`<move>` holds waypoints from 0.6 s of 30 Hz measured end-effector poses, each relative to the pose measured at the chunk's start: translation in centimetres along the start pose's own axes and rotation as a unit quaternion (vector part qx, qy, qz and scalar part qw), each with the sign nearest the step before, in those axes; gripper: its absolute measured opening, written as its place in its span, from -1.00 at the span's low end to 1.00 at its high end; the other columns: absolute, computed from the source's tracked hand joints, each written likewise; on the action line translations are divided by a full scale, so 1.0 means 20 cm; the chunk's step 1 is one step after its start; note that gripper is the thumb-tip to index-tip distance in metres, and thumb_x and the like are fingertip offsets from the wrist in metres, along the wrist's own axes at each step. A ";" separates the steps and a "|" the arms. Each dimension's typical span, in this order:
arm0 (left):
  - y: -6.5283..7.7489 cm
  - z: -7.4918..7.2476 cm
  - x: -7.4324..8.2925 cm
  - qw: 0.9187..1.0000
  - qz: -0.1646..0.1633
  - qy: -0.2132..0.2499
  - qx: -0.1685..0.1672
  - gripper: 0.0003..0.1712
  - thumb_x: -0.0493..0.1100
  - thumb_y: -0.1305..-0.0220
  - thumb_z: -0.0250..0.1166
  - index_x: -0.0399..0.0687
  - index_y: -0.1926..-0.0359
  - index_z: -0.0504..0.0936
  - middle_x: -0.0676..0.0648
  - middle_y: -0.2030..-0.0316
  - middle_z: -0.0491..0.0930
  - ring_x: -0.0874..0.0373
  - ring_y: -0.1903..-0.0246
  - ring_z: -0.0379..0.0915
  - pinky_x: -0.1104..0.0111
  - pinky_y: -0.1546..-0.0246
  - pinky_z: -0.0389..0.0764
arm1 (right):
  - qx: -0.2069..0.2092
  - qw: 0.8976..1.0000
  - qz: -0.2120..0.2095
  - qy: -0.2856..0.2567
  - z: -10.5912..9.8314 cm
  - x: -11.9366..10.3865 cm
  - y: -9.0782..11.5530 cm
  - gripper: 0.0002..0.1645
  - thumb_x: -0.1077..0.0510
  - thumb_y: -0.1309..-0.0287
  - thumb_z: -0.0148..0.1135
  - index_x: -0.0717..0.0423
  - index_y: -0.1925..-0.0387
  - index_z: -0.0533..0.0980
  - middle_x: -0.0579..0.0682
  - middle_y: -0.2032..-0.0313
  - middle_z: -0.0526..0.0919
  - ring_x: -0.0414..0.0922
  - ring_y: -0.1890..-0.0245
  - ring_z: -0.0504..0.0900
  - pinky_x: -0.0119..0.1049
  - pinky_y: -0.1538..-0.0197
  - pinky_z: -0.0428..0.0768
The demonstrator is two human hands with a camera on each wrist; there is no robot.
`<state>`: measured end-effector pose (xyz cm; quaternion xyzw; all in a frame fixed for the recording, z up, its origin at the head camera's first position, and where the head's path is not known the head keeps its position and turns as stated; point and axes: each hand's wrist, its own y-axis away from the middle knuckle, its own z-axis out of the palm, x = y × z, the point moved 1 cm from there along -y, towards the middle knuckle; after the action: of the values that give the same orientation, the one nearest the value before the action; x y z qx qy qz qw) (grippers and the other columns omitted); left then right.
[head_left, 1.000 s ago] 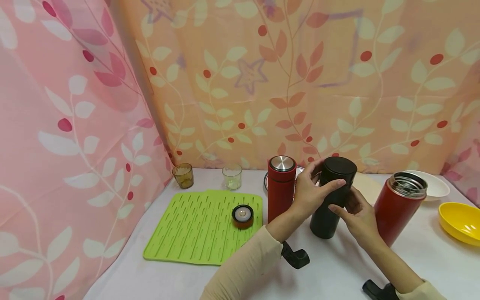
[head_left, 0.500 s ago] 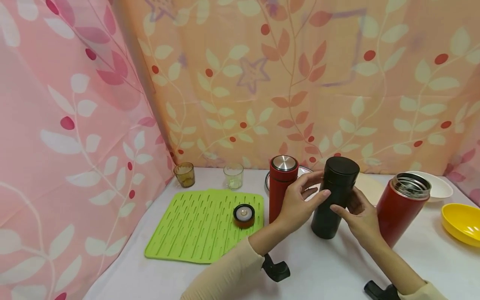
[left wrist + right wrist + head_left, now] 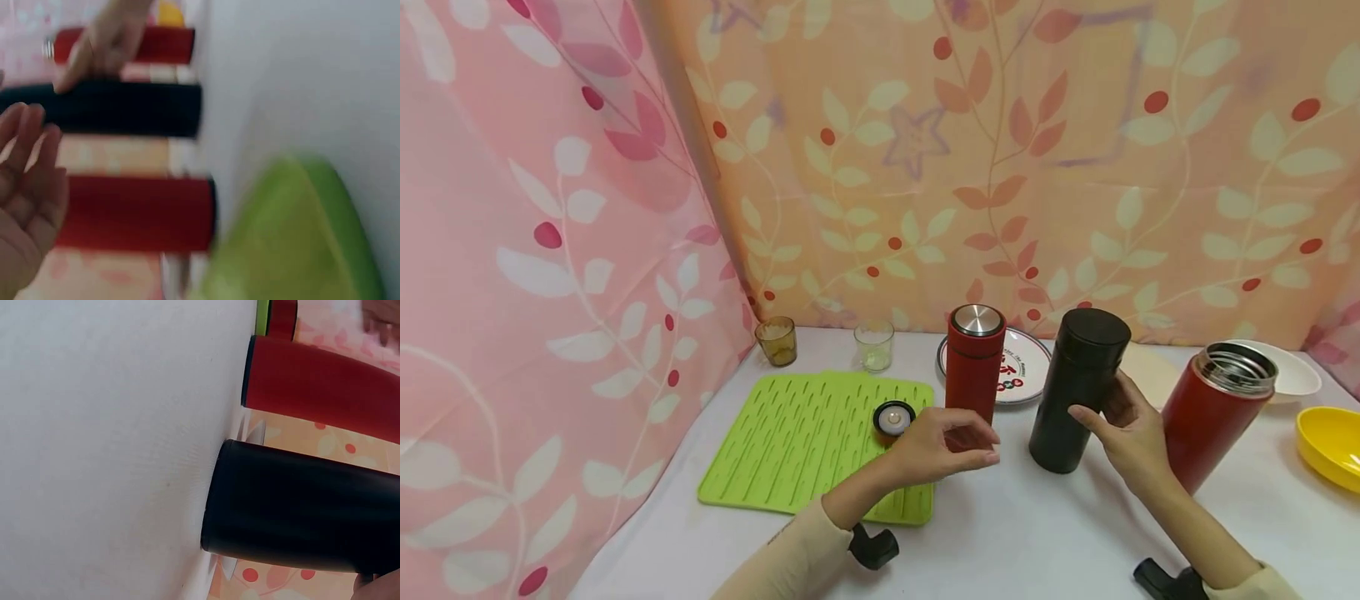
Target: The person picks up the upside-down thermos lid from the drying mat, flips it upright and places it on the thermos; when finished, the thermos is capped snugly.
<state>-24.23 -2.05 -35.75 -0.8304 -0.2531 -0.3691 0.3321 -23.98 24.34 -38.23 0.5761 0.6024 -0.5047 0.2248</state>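
Note:
My right hand (image 3: 1133, 442) holds a black thermos (image 3: 1067, 408) upright on the table, with the thumb on its near side and the fingers round its right. The black cap is on. My left hand (image 3: 936, 450) hangs over the right part of the green mat, fingers loosely bent and holding nothing. Just behind it stands a red thermos (image 3: 973, 379) with a silver-topped lid, its lower part hidden by the hand. Beside my right hand is a second red thermos (image 3: 1202, 429), uncapped, showing its steel mouth. A thermos lid (image 3: 893, 417) lies on the mat, partly behind my left hand.
A green drying mat (image 3: 790, 442) lies at the left. Behind it are an amber glass (image 3: 777, 342) and a clear glass (image 3: 874, 346). A patterned plate (image 3: 1026, 367) is at the back. A white bowl (image 3: 1292, 375) and yellow bowl (image 3: 1330, 450) stand at the right.
My left hand has let go of the black thermos and moved left, past the red thermos to the mat. My right hand keeps its hold on the black thermos.

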 end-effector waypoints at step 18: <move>0.21 -0.28 -0.37 0.960 -0.200 -0.137 0.142 -0.17 -0.10 0.11 0.49 -0.21 -0.21 0.35 -0.21 -0.13 0.37 -0.14 -0.14 0.30 0.00 -0.10 0.37 | -0.006 1.000 -0.024 -0.013 0.00 0.00 0.00 -0.09 0.08 -0.13 0.22 -0.25 -0.40 -0.04 0.08 -0.32 0.26 -0.37 -0.21 0.36 -0.72 -0.04 0.34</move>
<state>-28.33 -10.14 -40.20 -0.7498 -0.5064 -0.2710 0.3284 -23.92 24.29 -38.22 0.5533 0.6163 -0.5139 0.2236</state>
